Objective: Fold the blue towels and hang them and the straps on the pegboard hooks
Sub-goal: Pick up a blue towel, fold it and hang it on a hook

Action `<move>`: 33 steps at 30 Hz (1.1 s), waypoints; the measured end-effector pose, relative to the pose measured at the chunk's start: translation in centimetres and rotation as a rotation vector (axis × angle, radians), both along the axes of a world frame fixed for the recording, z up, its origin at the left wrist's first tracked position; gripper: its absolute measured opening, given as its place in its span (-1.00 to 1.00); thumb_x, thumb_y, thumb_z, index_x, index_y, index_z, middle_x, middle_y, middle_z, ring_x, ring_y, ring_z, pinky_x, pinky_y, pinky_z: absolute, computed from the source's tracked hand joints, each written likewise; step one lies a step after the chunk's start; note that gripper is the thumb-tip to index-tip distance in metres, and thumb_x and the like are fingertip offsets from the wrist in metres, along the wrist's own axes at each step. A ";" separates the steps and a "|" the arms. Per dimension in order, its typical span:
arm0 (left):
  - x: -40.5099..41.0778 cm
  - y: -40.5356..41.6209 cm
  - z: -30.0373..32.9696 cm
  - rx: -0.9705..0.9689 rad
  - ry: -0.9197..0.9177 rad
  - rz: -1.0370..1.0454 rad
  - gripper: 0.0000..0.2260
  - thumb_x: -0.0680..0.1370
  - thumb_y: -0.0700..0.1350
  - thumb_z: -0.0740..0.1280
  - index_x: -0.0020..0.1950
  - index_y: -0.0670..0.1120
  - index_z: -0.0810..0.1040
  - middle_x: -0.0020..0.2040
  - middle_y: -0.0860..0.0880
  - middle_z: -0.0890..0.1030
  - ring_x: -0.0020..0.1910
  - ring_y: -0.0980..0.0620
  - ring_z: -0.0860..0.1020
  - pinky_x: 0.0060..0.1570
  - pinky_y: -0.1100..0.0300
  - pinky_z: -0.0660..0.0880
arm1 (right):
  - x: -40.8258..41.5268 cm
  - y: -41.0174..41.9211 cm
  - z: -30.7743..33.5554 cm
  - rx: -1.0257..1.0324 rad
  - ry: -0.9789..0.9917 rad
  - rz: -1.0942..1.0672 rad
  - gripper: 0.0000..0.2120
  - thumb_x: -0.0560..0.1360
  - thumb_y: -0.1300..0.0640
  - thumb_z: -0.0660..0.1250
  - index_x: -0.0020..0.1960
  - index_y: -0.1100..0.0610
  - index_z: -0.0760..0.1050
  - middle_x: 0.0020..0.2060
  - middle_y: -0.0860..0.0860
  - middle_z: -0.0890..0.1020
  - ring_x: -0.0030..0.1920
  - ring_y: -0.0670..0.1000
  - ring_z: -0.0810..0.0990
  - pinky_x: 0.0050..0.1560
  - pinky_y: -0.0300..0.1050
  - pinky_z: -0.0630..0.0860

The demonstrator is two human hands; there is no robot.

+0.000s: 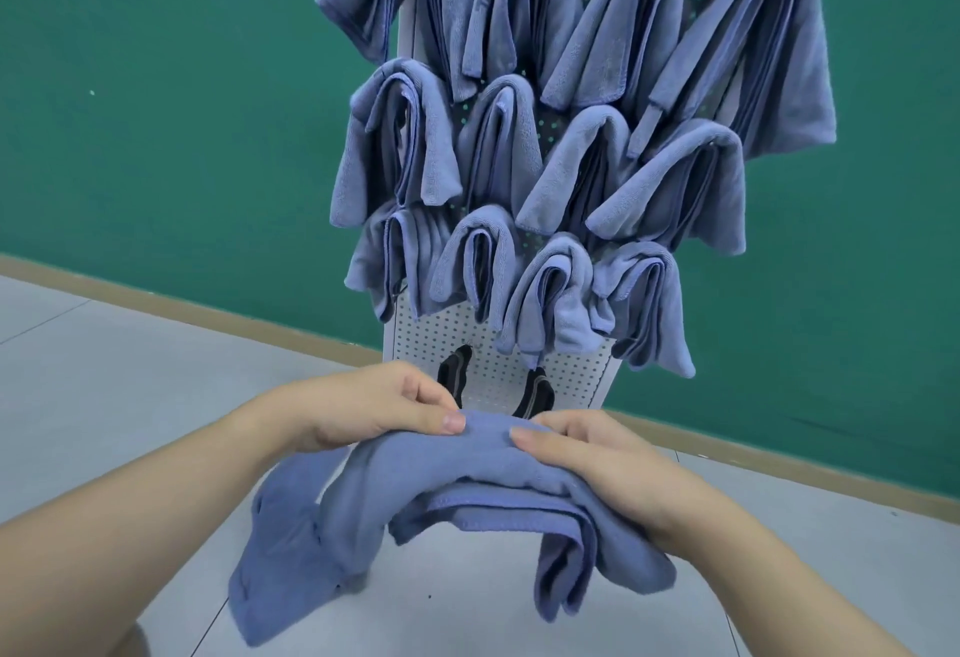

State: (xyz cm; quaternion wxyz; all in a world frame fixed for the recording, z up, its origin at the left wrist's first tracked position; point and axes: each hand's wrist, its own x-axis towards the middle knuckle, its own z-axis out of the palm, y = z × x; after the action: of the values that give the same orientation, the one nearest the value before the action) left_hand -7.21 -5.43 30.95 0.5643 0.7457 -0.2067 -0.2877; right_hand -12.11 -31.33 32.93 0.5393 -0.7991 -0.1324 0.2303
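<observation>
Pale tiled floor (104, 370) (green wall (156, 84) behind)

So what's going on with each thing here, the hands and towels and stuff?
Left hand: pinches the held towel.
Right hand: grips the held towel.
Held towel: partly folded, ends drooping.
Hung towels: folded, draped in rows on the pegboard.
Straps: two, hanging low on the pegboard.
Pegboard: upright, mostly covered.

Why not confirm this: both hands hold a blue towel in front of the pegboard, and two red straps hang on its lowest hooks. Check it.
Wrong on one point: the straps are black, not red, as the head view shows. The rest stands: the left hand and right hand hold a blue towel before the pegboard.
</observation>
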 end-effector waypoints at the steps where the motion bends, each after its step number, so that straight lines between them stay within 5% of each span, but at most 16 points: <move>1: 0.2 0.4 0.0 0.021 0.043 -0.043 -0.78 0.43 0.12 0.50 -0.14 -0.03 0.73 -0.13 -0.03 0.70 -0.19 0.07 0.63 -0.12 0.23 0.56 | 0.5 0.2 -0.1 0.005 0.001 -0.020 -0.64 0.45 -0.17 0.42 -0.15 0.15 0.52 -0.28 0.10 0.51 -0.28 0.04 0.42 -0.23 -0.07 0.34; 6: 2.0 3.4 -1.5 0.095 0.104 -0.038 -0.82 0.45 -0.01 0.51 -0.05 -0.09 0.72 -0.04 -0.13 0.72 -0.11 -0.03 0.67 -0.10 0.16 0.58 | 3.3 1.9 -0.5 -0.051 -0.038 -0.074 -0.73 0.50 -0.05 0.45 -0.15 0.13 0.49 -0.31 0.08 0.49 -0.27 0.03 0.45 -0.22 -0.10 0.37; 10: 5.3 6.8 -2.3 0.021 -0.068 0.194 -0.51 0.41 0.04 0.53 0.17 -0.29 0.63 0.11 -0.23 0.69 0.05 -0.09 0.63 0.12 0.03 0.52 | 6.5 4.8 -1.4 -0.214 -0.181 -0.099 -0.67 0.58 -0.06 0.40 -0.23 0.10 0.40 -0.36 0.01 0.41 -0.33 -0.02 0.37 -0.22 -0.09 0.33; 14: 9.1 7.7 -1.6 -0.191 -0.112 0.383 -0.60 0.44 -0.12 0.41 0.28 -0.16 0.64 0.18 -0.15 0.71 0.09 -0.03 0.67 0.07 0.20 0.60 | 11.7 8.4 -2.0 -0.045 -0.207 -0.184 -0.70 0.57 -0.06 0.41 -0.18 0.10 0.42 -0.30 0.07 0.36 -0.26 0.03 0.34 -0.14 -0.05 0.30; 20: 14.0 8.0 -2.9 -0.360 0.050 0.599 -0.60 0.39 -0.08 0.38 0.19 -0.19 0.61 0.01 -0.23 0.68 -0.08 -0.15 0.64 0.00 0.05 0.57 | 18.8 11.9 -4.1 0.112 0.055 -0.217 -0.87 0.51 0.06 0.39 -0.08 0.10 0.48 -0.19 0.15 0.50 -0.16 0.11 0.45 -0.08 0.04 0.37; 25: 16.7 9.4 -4.2 -0.397 0.084 0.612 -0.76 0.55 -0.10 0.33 0.08 -0.21 0.67 -0.05 -0.21 0.70 -0.10 -0.15 0.64 0.05 0.05 0.56 | 22.2 13.6 -4.9 0.196 0.041 -0.331 -0.78 0.60 0.07 0.38 0.02 0.24 0.60 -0.16 0.23 0.66 -0.18 0.16 0.61 -0.07 0.07 0.53; 30: 19.1 9.4 -5.4 -0.489 0.155 0.554 -0.70 0.56 -0.04 0.34 0.18 -0.18 0.68 0.24 -0.25 0.65 0.17 -0.21 0.63 0.32 -0.11 0.53 | 24.3 14.9 -6.8 0.251 0.091 -0.497 -0.56 0.55 -0.01 0.44 0.28 0.28 0.57 -0.06 0.22 0.71 -0.14 0.19 0.68 0.00 0.10 0.62; 33: 20.2 8.8 -6.2 -0.511 0.175 0.539 -0.70 0.58 -0.07 0.31 0.22 -0.19 0.65 0.23 -0.24 0.64 0.19 -0.20 0.62 0.30 -0.11 0.55 | 25.0 15.9 -7.9 0.238 0.100 -0.594 -0.47 0.48 -0.08 0.42 0.32 0.24 0.53 0.05 0.19 0.69 -0.01 0.18 0.68 0.06 0.04 0.61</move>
State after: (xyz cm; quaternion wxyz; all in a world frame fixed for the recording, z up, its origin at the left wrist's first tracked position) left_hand 12.99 3.36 24.72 0.8030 0.5812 -0.0194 -0.1308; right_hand 12.85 -15.41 25.02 0.6785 -0.7218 0.1072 0.0847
